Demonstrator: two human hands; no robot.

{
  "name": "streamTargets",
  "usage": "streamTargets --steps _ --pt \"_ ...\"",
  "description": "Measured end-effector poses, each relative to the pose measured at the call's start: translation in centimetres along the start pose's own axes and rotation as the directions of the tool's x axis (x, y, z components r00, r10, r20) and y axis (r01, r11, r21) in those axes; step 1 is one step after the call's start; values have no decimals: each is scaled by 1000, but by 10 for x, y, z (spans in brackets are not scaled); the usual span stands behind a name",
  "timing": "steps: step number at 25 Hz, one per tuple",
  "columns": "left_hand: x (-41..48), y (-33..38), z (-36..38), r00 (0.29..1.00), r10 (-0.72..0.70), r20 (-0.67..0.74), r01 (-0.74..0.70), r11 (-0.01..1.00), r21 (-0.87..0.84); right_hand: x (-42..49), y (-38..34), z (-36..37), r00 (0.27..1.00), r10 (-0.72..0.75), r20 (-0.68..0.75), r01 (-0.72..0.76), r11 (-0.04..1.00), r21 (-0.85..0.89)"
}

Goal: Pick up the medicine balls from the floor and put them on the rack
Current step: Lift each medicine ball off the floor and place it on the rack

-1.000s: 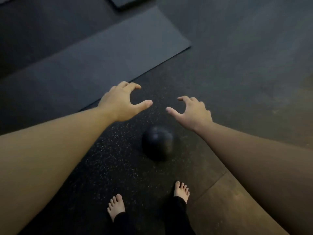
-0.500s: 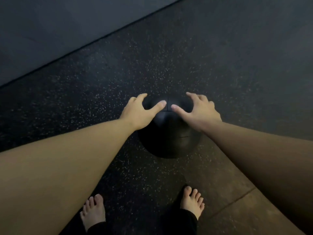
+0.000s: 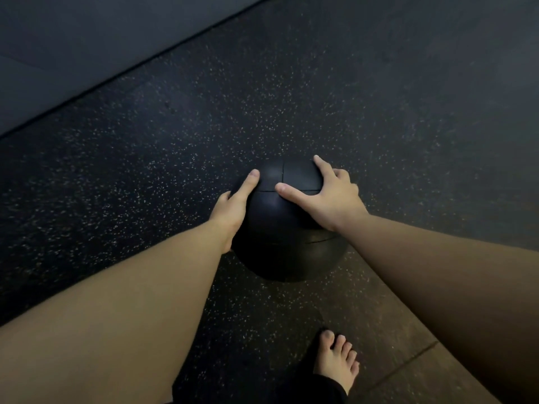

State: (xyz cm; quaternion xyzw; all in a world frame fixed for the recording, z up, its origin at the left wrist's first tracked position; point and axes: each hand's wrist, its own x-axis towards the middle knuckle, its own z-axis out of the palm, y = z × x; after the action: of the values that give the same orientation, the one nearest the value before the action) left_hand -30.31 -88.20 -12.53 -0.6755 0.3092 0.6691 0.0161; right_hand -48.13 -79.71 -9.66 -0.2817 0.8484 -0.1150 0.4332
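Observation:
A black medicine ball (image 3: 280,228) with stitched seams sits on the dark speckled rubber floor (image 3: 204,112) in the middle of the view. My left hand (image 3: 233,205) presses against its left side, thumb lying up along the top. On the ball's upper right lies my right hand (image 3: 326,196), fingers spread and thumb pointing left across the seam. Both hands clasp the ball from opposite sides. I cannot tell whether the ball has left the floor. No rack is in view.
A smooth grey mat (image 3: 87,48) covers the floor at the upper left, its edge running diagonally. My bare right foot (image 3: 335,360) stands just behind the ball. A brownish floor patch (image 3: 408,374) lies at the lower right.
The view has dropped closer to the ball. My hands went from hovering open above it to wrapping around its two sides; the left hand has slid down its left flank.

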Motion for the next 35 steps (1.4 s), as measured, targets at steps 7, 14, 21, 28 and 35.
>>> streamTargets --steps 7,14,21,28,35 --pt "-38 -3 -29 978 111 -177 -117 993 -26 -43 -21 12 993 -77 -89 87 989 121" --pt "-184 73 -157 885 296 -360 -348 933 -89 -137 -194 -29 940 -333 -67 339 931 134" --pt "-425 201 -363 632 453 -629 -666 732 -143 -311 -483 -95 700 -702 -129 714 689 122" --pt "-751 233 -621 208 402 -892 -821 567 64 -602 -769 -94 310 -942 -130 932 274 236" --pt "-1043 139 -810 -229 242 -943 -758 563 329 -901 -939 -2 -44 -980 -194 884 -129 449"
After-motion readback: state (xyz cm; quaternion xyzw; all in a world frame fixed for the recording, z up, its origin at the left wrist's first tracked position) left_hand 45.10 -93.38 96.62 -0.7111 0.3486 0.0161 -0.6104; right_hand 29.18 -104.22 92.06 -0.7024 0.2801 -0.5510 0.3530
